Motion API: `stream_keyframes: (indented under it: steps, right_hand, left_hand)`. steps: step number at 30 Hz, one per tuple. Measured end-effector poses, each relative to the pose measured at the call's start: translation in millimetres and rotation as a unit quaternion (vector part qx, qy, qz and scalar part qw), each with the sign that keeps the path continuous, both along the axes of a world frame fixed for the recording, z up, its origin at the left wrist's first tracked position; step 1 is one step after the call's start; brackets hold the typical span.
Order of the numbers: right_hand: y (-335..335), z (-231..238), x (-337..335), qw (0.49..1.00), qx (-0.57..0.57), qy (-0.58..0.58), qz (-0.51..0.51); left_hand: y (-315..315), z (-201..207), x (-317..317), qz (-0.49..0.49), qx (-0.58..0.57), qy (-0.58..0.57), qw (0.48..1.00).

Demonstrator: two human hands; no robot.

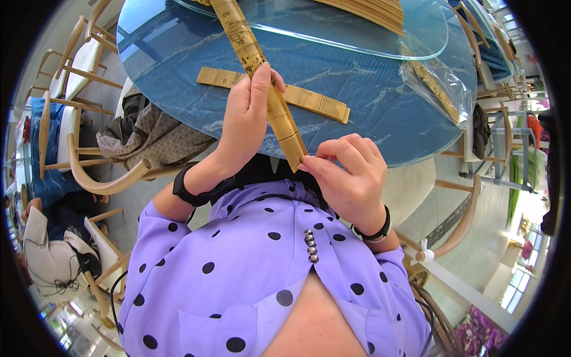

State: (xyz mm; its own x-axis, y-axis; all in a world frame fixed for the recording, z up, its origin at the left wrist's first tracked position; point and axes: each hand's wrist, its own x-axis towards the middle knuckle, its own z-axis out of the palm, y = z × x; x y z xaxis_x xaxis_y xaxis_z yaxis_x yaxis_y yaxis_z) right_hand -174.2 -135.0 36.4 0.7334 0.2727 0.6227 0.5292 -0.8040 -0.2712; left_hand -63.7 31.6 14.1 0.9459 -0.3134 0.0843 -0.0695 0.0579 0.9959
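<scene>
Purple blk-dotted shirt [250, 256], nearest, w/ row of shiny round buttons [311, 246]. Far L.: bent-wood chair [110, 187] w/ brown patterned fabric [151, 134]. Next, left hand [248, 110], blk wristband [183, 189]: fingers wrapped round long flat gold strip [284, 122], thumb on upper face. Strip slanted, top of view down to near edge of round blue marbled table [380, 116]; crossing over second flat gold strip [318, 106] lying on tabletop. Then right hand [352, 169], also banded: thumb + index pinched on held strip's lower end, others curled. Upper R.: stack of gold strips [372, 12] on clear glass disc [425, 35]. Far R., tabletop: crumpled clear plastic bag [455, 80], gold piece inside.
</scene>
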Motion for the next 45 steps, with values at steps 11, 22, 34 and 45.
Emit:
stream_keyframes:
  steps: [11, 22, 34, 45]
  right_hand:
    - [8.4, -0.9, -7.8, 0.982, -0.164, -0.097, 0.010]
    - [0.4, 0.3, 14.5, 0.990, -0.124, -0.043, 0.048]
    - [-26.0, 33.7, 60.6, 0.992, -0.075, -0.012, 0.100]
    - [-133.1, 20.4, 150.1, 0.989, -0.116, 0.081, -0.048]
  left_hand:
    - [-6.0, -13.2, 4.4, -0.036, 0.006, 0.012, 0.999]
    - [-4.2, -11.4, 10.8, -0.018, 0.036, 0.020, 0.999]
    - [-5.5, 34.4, 81.9, -0.143, 0.063, -0.013, 0.988]
    - [89.0, 98.8, 374.5, 0.241, 0.564, -0.501, 0.610]
